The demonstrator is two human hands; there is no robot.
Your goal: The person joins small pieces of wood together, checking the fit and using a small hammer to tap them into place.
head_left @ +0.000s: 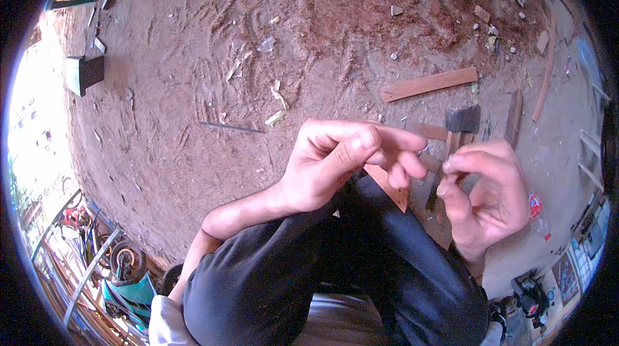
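Note:
My left hand (342, 162) is raised above my knees, its thumb lying along the bent fingers. Whatever it may hold is hidden. To its right, my right hand (487, 194) brings thumb and forefinger together in a pinch, and anything between the tips is too small to name. The two hands are apart from each other. Beneath the left fingers, a reddish wooden piece (394, 192) shows partly beside my knee. Just beyond the right hand lies a hammer (463, 118) with a blocky dark head and a wooden handle, partly covered by the fingers.
On the dirt floor (174, 88) a wooden strip (429, 84) lies beyond the hammer, among scraps and wood chips. A thin dark rod (231, 127) lies left of my hands. A dark block-shaped object (85, 74) stands far left. Motorcycle parts (127, 261) are at lower left.

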